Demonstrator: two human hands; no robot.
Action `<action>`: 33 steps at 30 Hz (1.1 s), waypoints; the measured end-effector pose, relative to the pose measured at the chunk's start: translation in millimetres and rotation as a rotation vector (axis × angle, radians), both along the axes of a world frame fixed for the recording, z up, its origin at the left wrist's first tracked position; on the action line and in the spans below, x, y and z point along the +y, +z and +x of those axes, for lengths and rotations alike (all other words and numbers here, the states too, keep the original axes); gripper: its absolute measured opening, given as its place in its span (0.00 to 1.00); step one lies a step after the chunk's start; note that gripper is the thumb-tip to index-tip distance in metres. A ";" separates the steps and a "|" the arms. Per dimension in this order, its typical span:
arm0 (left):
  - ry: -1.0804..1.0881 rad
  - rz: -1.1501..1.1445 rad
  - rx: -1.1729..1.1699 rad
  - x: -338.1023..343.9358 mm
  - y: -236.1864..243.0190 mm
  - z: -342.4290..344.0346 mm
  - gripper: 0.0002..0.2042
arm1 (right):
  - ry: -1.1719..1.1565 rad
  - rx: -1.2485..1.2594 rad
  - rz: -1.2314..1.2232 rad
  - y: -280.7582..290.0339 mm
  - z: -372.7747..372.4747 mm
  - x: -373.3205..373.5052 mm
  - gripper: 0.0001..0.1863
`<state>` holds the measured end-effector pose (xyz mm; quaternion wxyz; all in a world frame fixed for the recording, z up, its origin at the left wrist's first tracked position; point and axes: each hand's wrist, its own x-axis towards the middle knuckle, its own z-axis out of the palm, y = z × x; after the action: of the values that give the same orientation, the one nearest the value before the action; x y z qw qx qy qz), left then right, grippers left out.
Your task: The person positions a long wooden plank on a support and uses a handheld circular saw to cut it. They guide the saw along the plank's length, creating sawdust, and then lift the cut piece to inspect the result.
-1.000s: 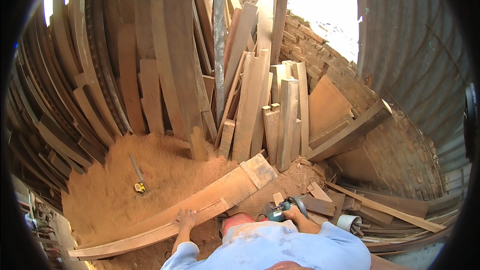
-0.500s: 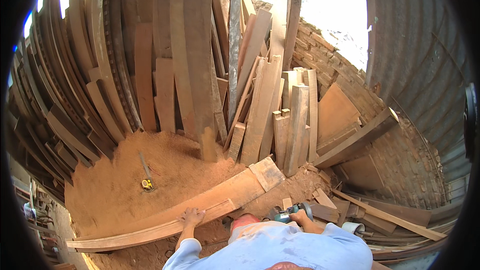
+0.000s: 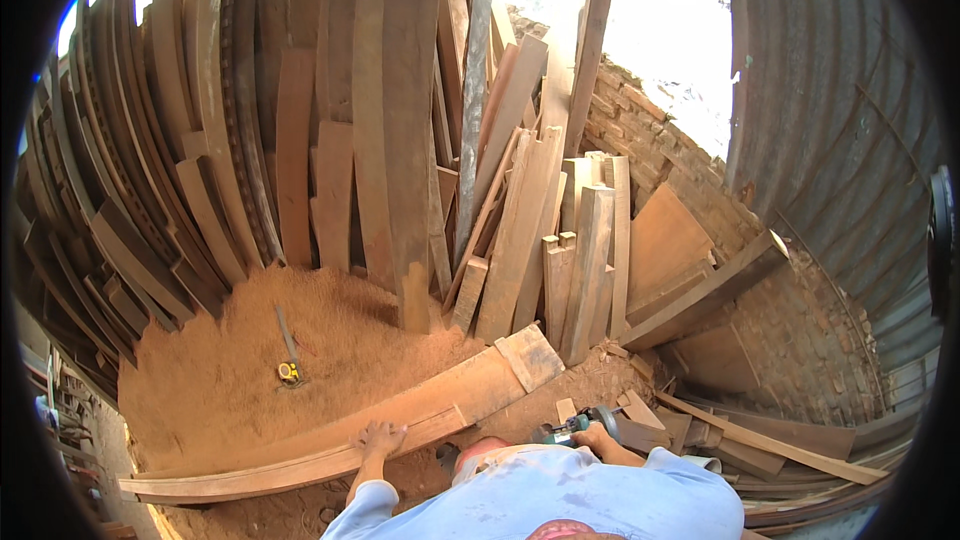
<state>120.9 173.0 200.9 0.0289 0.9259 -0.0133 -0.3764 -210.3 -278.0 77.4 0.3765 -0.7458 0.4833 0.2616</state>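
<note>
A narrow wooden strip [image 3: 290, 475] lies along the near edge of a wide plank [image 3: 470, 380], which slants up to the right. My left hand [image 3: 379, 438] rests on the strip with fingers spread, pressing on its top. Over to the right, my right hand [image 3: 597, 439] is wrapped round a green and dark handheld power tool [image 3: 575, 424], just beyond my light blue shirt. Its exact kind is hard to make out, and part of it is hidden. A short crosspiece [image 3: 517, 356] sits across the plank's far right end.
A yellow tape measure [image 3: 289, 373] with its blade out lies on a sawdust heap [image 3: 230, 370]. Upright boards [image 3: 340, 190] lean densely behind. Offcuts [image 3: 700, 430] crowd the right side. Beyond are a brick wall [image 3: 640, 130] and corrugated metal sheeting [image 3: 830, 90].
The whole view has shifted slightly. My left hand stays on the strip and my right hand stays on the power tool.
</note>
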 end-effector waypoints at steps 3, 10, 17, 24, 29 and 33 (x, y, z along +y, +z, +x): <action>0.020 -0.001 -0.005 6.2 2.0 -0.1 0.34 | 0.043 -0.019 0.012 12.5 14.4 4.7 0.37; 0.013 -0.036 -0.011 7.5 -5.6 -2.7 0.35 | 0.148 0.008 -0.015 1.8 4.3 8.0 0.33; 0.030 -0.034 0.004 6.5 -3.8 -0.7 0.35 | -0.107 0.065 0.147 -4.4 3.0 8.5 0.31; 0.104 -0.033 -0.032 5.6 -4.3 -7.7 0.43 | 0.091 -0.014 -0.068 -18.5 2.7 -0.9 0.34; 0.301 0.098 -0.160 1.2 21.1 -25.0 0.56 | 0.190 0.047 0.039 13.0 24.5 10.4 0.33; 0.438 0.039 -0.097 -29.9 36.2 -26.0 0.60 | 0.376 -0.030 -0.001 -11.4 8.6 -5.4 0.31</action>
<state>94.9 143.1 237.1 0.0915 0.9241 0.1941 -0.3163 -201.6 -283.4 66.0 0.3276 -0.8271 0.3297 0.3160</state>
